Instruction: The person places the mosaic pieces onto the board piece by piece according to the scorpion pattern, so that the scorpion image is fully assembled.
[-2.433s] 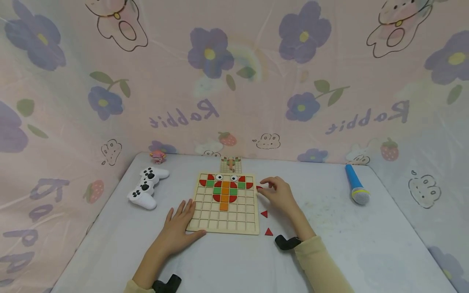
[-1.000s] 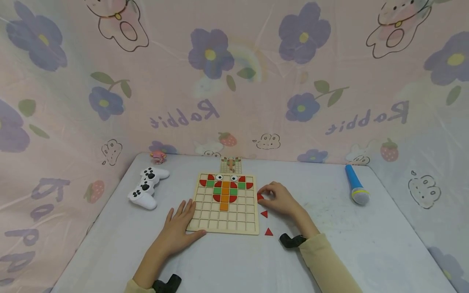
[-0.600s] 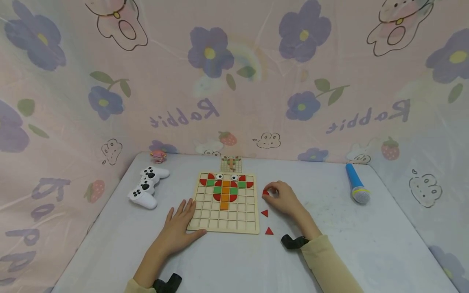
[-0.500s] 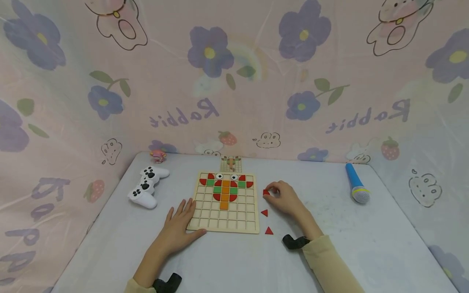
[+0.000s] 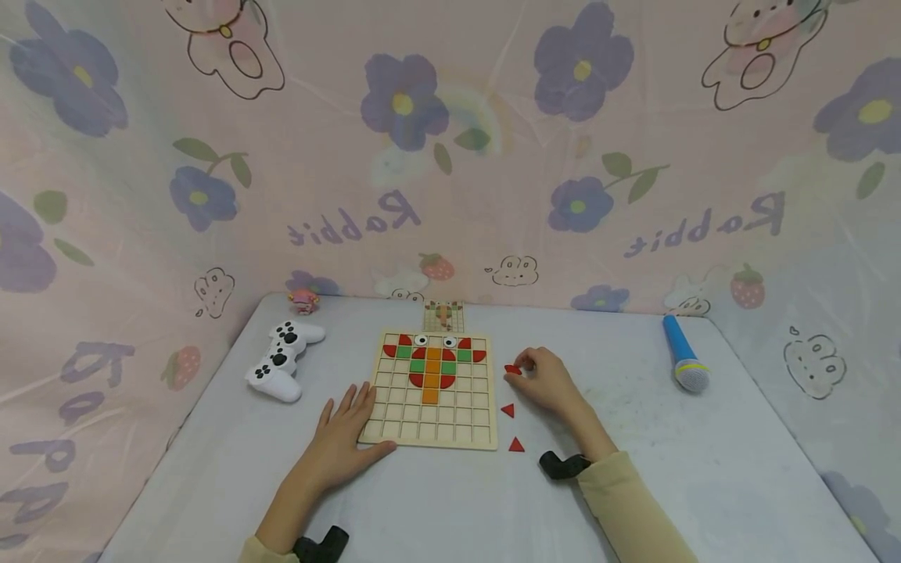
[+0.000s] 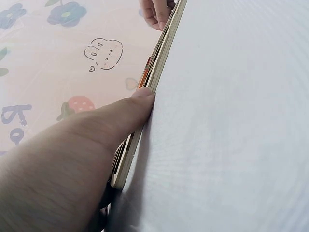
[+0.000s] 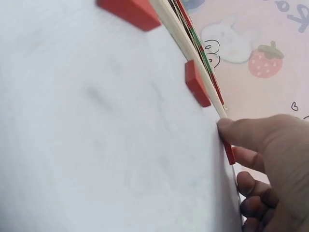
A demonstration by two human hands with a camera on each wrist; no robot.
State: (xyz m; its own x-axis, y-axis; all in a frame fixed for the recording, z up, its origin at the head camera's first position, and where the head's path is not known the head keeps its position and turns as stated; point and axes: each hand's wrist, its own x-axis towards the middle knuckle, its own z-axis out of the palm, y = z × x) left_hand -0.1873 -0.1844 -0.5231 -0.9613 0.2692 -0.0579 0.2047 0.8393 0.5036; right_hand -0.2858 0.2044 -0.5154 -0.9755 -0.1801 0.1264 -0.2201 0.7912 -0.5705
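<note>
My right hand pinches a small red puzzle piece between thumb and fingertips, just right of the wooden grid board. In the right wrist view this red piece shows edge-on beside the thumb, close over the tabletop. On the board, red, green and orange pieces and two round eyes form a pattern. Fingers spread, my left hand rests at the board's lower left; its thumb touches the near edge in the left wrist view. Two red triangles, one upper and one lower, lie right of the board.
A small pattern card stands behind the board. To the left are a white game controller and a pink figurine. A blue toy microphone lies on the right of the white table, before a printed curtain.
My right hand has drawn back rightward from the board's right edge with the red piece, which turns between the fingers. My left hand and the two red triangles stay in place.
</note>
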